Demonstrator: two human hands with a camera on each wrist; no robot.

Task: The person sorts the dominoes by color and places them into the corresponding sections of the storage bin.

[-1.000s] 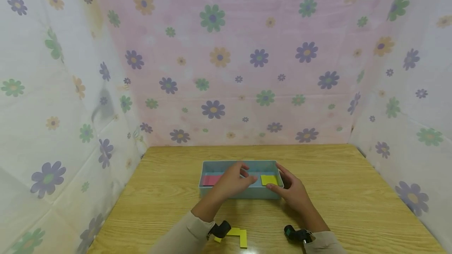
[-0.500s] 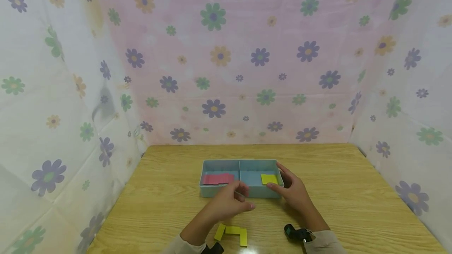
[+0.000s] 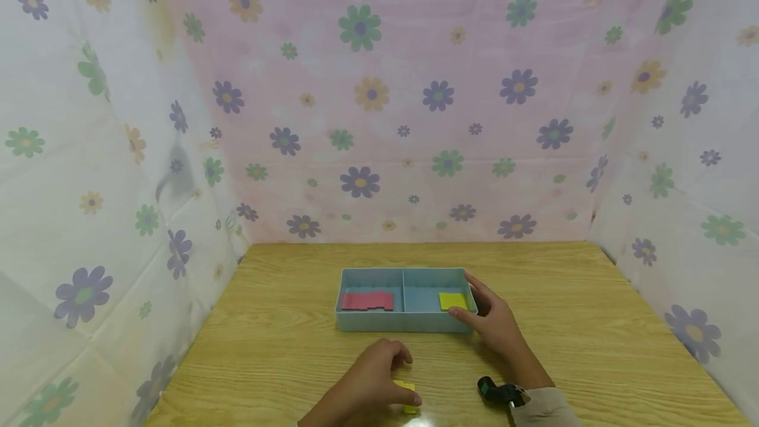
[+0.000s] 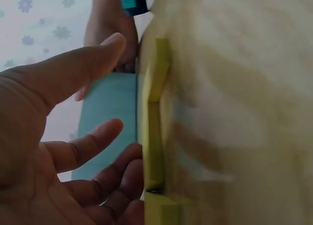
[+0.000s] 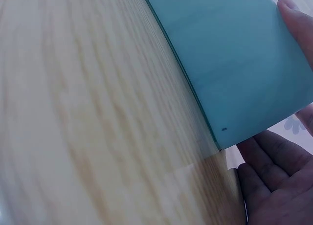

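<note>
A light blue two-compartment box (image 3: 403,323) stands on the table. My right hand (image 3: 499,327) holds its right end, thumb at the front rim and fingers around the far right corner. Pink flat pieces (image 3: 367,301) lie in the left compartment, a yellow flat piece (image 3: 452,302) in the right one. Nearer me, my left hand (image 3: 373,374) hovers with thumb and fingers apart over yellow rectangular blocks (image 3: 410,408), hiding part of them. In the left wrist view, the yellow blocks (image 4: 155,146) form a row beside my fingers, and nothing sits between thumb and fingertips.
The wood-grain table (image 3: 284,295) is enclosed by flower-printed cloth at the back (image 3: 391,137) and both sides. A black wrist-worn camera (image 3: 498,391) sits at my right wrist above the table.
My left hand has drawn back from inside the box toward me, down to the yellow blocks, uncovering the pink pieces and the divider. The right hand has stayed on the box.
</note>
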